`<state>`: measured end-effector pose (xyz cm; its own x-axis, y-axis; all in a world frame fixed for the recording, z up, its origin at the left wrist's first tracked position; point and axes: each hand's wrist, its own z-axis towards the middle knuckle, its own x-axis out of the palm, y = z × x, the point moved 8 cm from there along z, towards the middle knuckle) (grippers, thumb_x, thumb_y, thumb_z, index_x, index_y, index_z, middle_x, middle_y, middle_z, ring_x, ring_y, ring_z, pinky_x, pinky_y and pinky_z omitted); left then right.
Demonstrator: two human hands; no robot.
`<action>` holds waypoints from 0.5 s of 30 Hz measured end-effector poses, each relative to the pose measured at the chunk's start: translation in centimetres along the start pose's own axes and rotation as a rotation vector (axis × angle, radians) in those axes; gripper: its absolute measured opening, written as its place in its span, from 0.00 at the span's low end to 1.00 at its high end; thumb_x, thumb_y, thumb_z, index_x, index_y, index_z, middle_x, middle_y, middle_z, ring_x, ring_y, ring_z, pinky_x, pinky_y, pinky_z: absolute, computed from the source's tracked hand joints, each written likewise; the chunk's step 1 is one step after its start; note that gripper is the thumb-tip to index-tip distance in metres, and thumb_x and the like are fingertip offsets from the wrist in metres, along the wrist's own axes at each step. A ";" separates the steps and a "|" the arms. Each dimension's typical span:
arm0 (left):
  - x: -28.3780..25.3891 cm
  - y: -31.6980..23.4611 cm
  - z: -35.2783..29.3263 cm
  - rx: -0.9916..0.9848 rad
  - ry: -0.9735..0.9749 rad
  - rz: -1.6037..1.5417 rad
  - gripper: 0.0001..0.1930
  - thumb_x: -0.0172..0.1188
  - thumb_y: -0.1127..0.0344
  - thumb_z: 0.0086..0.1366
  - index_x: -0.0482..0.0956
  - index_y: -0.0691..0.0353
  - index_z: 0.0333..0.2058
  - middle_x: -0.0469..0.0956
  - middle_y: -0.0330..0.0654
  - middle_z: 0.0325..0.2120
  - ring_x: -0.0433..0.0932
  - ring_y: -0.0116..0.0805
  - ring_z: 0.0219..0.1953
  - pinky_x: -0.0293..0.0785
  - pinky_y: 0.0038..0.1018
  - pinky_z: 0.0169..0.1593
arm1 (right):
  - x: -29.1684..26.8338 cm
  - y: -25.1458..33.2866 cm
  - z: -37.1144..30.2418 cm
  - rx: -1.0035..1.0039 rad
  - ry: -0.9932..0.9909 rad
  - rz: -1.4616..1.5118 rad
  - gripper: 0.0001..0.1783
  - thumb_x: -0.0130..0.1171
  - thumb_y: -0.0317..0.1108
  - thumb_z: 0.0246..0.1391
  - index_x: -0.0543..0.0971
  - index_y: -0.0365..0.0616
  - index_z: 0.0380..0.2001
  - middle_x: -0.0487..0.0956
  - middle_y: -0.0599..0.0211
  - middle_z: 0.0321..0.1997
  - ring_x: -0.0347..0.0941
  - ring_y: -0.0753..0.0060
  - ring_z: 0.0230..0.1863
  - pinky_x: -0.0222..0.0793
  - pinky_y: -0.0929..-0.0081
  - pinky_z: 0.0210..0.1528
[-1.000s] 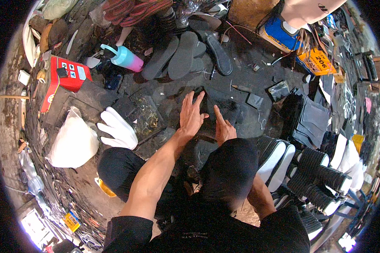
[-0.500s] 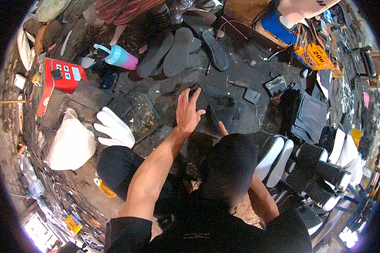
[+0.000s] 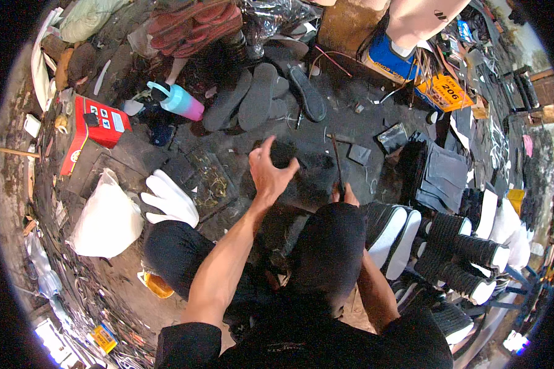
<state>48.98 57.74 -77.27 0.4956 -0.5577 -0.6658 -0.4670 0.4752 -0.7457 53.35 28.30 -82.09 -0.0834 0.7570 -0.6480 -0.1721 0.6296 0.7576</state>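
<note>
My left hand (image 3: 269,175) is over the dark work surface with thumb and fingers spread in a curve. A black patch (image 3: 284,154) shows between the thumb and forefinger; I cannot tell whether it is a piece of material or shadow. My right hand (image 3: 347,195), partly hidden behind my right knee, is closed on the lower end of a long, thin dark strip (image 3: 337,161) that points away from me. Beyond the hands lie dark grey shoe soles (image 3: 258,95) and a single black sole (image 3: 306,93). A small dark square piece (image 3: 359,154) lies right of the strip.
A blue-pink bottle (image 3: 180,103) and red box (image 3: 98,126) are at left, with a white bag (image 3: 107,216) and white sole-shaped pieces (image 3: 169,195) nearer. At right are stacked dark sheets (image 3: 440,175), white-edged soles (image 3: 388,237), and a blue-yellow box (image 3: 389,60).
My left hand has shifted slightly nearer and curled its fingers. The right hand has come more into view from behind the knee, with the dark strip now raised in it. The whole view has shifted slightly.
</note>
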 end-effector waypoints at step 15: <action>-12.7 -15.2 -0.1 -0.185 0.671 -2.038 0.44 0.56 0.36 0.68 0.63 0.50 0.78 0.67 0.68 0.73 0.69 0.78 0.70 0.70 0.63 0.72 | -1.7 5.7 10.9 -0.030 0.073 0.099 0.22 0.74 0.42 0.61 0.86 0.40 0.53 0.90 0.44 0.45 0.89 0.44 0.48 0.81 0.52 0.50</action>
<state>49.69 57.55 -57.47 0.0226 -0.1860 0.9823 0.1704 -0.9674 -0.1871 63.21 32.55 -75.84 -0.1723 0.8001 -0.5747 -0.1882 0.5459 0.8164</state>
